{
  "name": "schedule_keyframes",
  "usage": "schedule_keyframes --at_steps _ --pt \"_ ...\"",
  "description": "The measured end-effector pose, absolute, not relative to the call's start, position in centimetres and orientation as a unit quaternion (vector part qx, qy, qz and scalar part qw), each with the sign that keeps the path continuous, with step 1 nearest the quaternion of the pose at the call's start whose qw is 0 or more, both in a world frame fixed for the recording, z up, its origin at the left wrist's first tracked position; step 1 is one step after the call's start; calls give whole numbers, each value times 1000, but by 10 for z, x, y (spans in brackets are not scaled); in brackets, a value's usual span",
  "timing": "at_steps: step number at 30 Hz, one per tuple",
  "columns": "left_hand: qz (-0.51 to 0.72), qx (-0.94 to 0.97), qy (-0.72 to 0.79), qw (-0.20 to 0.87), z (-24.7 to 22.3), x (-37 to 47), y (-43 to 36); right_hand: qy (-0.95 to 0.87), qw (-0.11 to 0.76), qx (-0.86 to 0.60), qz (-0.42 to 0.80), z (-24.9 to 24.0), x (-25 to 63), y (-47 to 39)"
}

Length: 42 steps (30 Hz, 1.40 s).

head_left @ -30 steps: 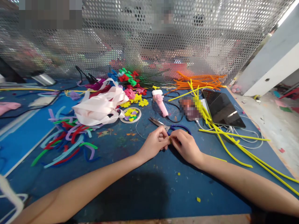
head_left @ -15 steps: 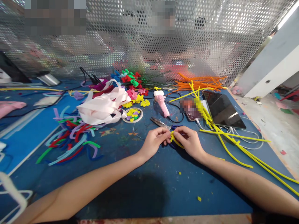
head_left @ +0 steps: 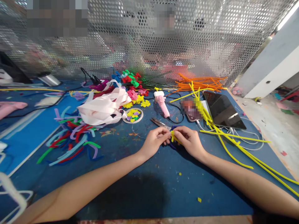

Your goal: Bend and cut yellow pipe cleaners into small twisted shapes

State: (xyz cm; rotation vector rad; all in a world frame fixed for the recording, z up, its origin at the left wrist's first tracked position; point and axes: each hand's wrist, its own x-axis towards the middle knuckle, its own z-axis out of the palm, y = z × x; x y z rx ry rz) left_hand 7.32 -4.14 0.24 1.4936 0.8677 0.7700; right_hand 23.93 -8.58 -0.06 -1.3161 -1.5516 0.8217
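Note:
Between the fingertips of both hands is a short bent yellow pipe cleaner (head_left: pixel 172 136), partly hidden by the fingers. My left hand (head_left: pixel 156 140) pinches it from the left with thumb and forefinger. From the other side my right hand (head_left: pixel 189 141) pinches it too, and the two hands almost meet. Just beyond them lie scissors (head_left: pixel 161 123) with metal blades and dark blue handles, the handles partly behind my hands. Small yellow scraps (head_left: pixel 199 199) dot the blue table nearer to me.
Long yellow pipe cleaners (head_left: pixel 224 137) cross the right side beside a phone (head_left: pixel 193 115) and a tablet (head_left: pixel 224 110). A pink glue gun (head_left: pixel 162 105), white ribbon (head_left: pixel 100 105) and fuzzy flowers lie ahead. Coloured pipe cleaner pieces (head_left: pixel 74 143) are heaped left. Perforated metal (head_left: pixel 130 46) backs the table.
Both hands stay in nearly the same place. The yellow pipe cleaner has turned slightly between the fingertips, and its loop under my right hand shows less.

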Motion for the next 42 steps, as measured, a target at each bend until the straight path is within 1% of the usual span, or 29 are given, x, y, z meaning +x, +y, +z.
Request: schedule_keyframes --at_steps 2,6,9,13,16,21,26,30,34,36,39,42 --pt "345 618 381 595 4 73 -40 -635 454 -525 340 -2 237 -86" --pt "348 621 370 597 4 72 -42 -679 429 -520 290 -3 237 -88" --pt "346 646 357 579 2 71 -43 -719 411 -499 255 0 239 -89" --pt "343 659 380 551 0 71 -41 -742 399 -492 219 1 239 -89" --pt "335 646 391 563 1 71 -39 -748 397 -496 189 -3 239 -89" --pt "322 646 389 573 3 70 -38 -779 369 -480 161 -6 242 -89" --pt "308 664 379 566 1 68 -38 -782 372 -470 172 -3 243 -90" --pt "282 677 366 573 1 65 -32 -768 395 -464 197 -1 243 -89" --pt "199 686 328 618 4 62 -22 -775 392 -444 218 -1 244 -88" --pt "177 683 324 630 5 62 -20 -777 393 -443 213 -1 244 -88" --pt "198 691 333 610 5 64 -25 -777 402 -447 185 -4 245 -88" --pt "209 744 328 544 6 64 -36 -803 388 -429 143 -9 246 -89"
